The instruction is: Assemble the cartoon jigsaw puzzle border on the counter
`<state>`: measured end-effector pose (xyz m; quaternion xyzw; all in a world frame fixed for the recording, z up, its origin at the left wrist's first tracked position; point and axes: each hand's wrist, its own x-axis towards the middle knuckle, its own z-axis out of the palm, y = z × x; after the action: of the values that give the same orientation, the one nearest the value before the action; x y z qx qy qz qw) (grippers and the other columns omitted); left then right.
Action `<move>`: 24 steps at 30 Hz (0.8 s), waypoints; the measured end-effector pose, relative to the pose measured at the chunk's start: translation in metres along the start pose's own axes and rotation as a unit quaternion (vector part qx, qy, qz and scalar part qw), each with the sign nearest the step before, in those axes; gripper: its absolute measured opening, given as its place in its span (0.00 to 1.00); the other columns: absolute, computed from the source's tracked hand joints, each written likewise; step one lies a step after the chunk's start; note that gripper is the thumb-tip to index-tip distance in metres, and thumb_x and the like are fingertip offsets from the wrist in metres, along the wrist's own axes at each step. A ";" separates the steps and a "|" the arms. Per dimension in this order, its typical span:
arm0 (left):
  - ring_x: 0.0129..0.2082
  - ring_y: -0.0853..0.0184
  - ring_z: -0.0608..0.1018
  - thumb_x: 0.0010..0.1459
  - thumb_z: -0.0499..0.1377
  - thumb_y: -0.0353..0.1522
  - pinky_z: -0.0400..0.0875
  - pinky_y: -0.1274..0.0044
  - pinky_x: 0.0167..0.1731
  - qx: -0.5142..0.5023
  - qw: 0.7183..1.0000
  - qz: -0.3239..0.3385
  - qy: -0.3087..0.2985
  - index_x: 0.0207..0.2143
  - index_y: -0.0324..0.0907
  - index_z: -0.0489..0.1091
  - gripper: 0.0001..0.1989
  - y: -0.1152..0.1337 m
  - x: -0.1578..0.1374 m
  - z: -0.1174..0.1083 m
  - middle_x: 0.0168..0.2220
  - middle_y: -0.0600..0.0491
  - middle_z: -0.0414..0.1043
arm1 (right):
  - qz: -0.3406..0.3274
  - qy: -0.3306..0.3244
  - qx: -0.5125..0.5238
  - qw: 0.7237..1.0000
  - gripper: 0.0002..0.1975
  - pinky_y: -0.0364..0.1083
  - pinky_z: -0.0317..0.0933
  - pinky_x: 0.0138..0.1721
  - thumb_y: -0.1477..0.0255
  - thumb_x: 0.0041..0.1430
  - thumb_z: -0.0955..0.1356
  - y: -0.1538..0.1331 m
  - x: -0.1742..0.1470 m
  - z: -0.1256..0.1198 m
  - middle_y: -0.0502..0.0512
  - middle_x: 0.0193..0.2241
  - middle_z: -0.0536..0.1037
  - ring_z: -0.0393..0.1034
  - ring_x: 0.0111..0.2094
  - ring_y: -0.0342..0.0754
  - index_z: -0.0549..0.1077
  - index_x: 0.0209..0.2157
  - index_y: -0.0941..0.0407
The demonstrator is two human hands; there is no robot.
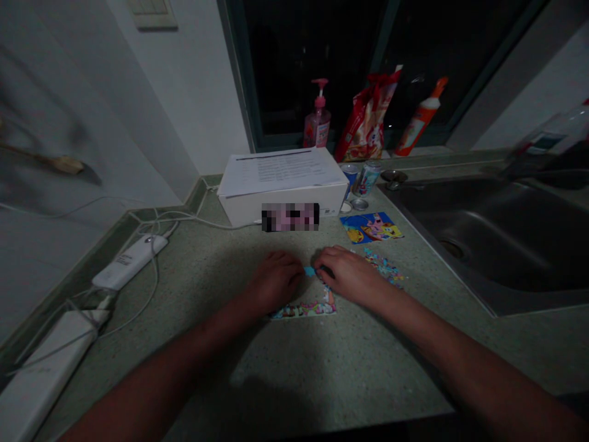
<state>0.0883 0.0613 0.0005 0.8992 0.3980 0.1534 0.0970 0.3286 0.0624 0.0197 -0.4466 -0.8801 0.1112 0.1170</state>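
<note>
On the counter, several joined jigsaw puzzle pieces (304, 309) form a colourful border along the bottom and up the right side. My left hand (277, 279) is closed at the upper left of this border, fingers curled downward. Opposite it, my right hand (344, 270) is closed, its fingertips pinched near the top right corner. A light-blue puzzle piece (309, 271) shows between both sets of fingertips, partly covered by them. Loose puzzle pieces (384, 268) lie in a heap beyond my right wrist. Above them is a bright cartoon picture card (372, 228).
A white box (239, 209) with papers stands behind my hands, a device with a pixelated screen (291, 217) against it. Cans (368, 178) stand beside it. A metal sink (519, 227) is at right; cables and a white power strip (131, 261) lie at left.
</note>
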 end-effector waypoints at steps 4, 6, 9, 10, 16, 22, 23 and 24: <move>0.50 0.55 0.81 0.69 0.63 0.24 0.72 0.63 0.57 -0.001 1.000 0.002 -0.005 0.44 0.42 0.83 0.09 0.001 0.000 -0.002 0.46 0.48 0.85 | -0.004 -0.002 -0.002 1.000 0.09 0.53 0.69 0.49 0.78 0.72 0.68 0.001 0.000 0.002 0.59 0.42 0.84 0.78 0.46 0.55 0.83 0.42 0.55; 0.50 0.56 0.82 0.69 0.63 0.23 0.73 0.63 0.57 -0.004 1.000 0.004 -0.008 0.44 0.42 0.83 0.09 0.001 0.000 -0.003 0.46 0.48 0.85 | -0.011 0.006 0.002 1.000 0.09 0.54 0.70 0.51 0.78 0.72 0.68 0.000 0.000 0.002 0.60 0.43 0.84 0.78 0.48 0.56 0.83 0.43 0.56; 0.50 0.56 0.82 0.68 0.62 0.23 0.73 0.63 0.57 -0.015 1.000 -0.008 0.001 0.47 0.42 0.82 0.11 0.001 -0.001 -0.004 0.47 0.48 0.85 | -0.035 0.030 0.012 0.999 0.09 0.57 0.71 0.56 0.78 0.72 0.69 -0.001 -0.001 0.003 0.62 0.48 0.83 0.77 0.53 0.58 0.83 0.45 0.55; 0.50 0.57 0.82 0.68 0.62 0.23 0.74 0.63 0.57 -0.020 1.000 -0.018 0.011 0.48 0.42 0.82 0.12 0.000 -0.001 -0.005 0.47 0.48 0.85 | -0.044 0.038 0.013 0.998 0.10 0.58 0.71 0.57 0.78 0.72 0.69 -0.001 -0.001 0.004 0.63 0.51 0.83 0.77 0.54 0.58 0.83 0.46 0.55; 0.52 0.57 0.82 0.67 0.59 0.23 0.73 0.62 0.59 -0.012 0.994 -0.083 0.068 0.49 0.44 0.81 0.14 -0.011 -0.005 -0.008 0.47 0.50 0.85 | -0.082 0.044 0.004 0.996 0.13 0.61 0.71 0.62 0.77 0.73 0.68 -0.003 -0.003 0.011 0.66 0.60 0.79 0.75 0.61 0.60 0.84 0.50 0.54; 0.51 0.56 0.82 0.69 0.59 0.25 0.74 0.60 0.59 -0.001 0.992 -0.099 0.081 0.48 0.44 0.82 0.13 -0.017 -0.007 -0.010 0.47 0.49 0.85 | -0.094 0.042 0.008 0.995 0.14 0.62 0.71 0.63 0.79 0.72 0.68 -0.004 -0.003 0.012 0.68 0.60 0.80 0.75 0.61 0.61 0.84 0.52 0.55; 0.51 0.55 0.83 0.68 0.60 0.25 0.74 0.60 0.59 0.000 0.992 -0.103 0.078 0.47 0.44 0.82 0.13 -0.017 -0.007 -0.010 0.47 0.48 0.85 | -0.096 0.043 0.009 0.994 0.15 0.62 0.71 0.62 0.79 0.72 0.68 -0.004 -0.003 0.012 0.68 0.59 0.80 0.76 0.60 0.60 0.84 0.52 0.55; 0.51 0.55 0.83 0.68 0.60 0.25 0.74 0.60 0.59 0.001 0.991 -0.106 0.077 0.47 0.44 0.82 0.12 -0.017 -0.007 -0.011 0.47 0.48 0.85 | -0.097 0.043 0.009 0.994 0.15 0.61 0.72 0.61 0.80 0.71 0.68 -0.004 -0.003 0.013 0.68 0.58 0.81 0.76 0.60 0.60 0.84 0.52 0.55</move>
<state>0.0687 0.0679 0.0044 0.8375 0.4976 0.2110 0.0812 0.3228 0.0567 0.0087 -0.3625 -0.9122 0.0880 0.1695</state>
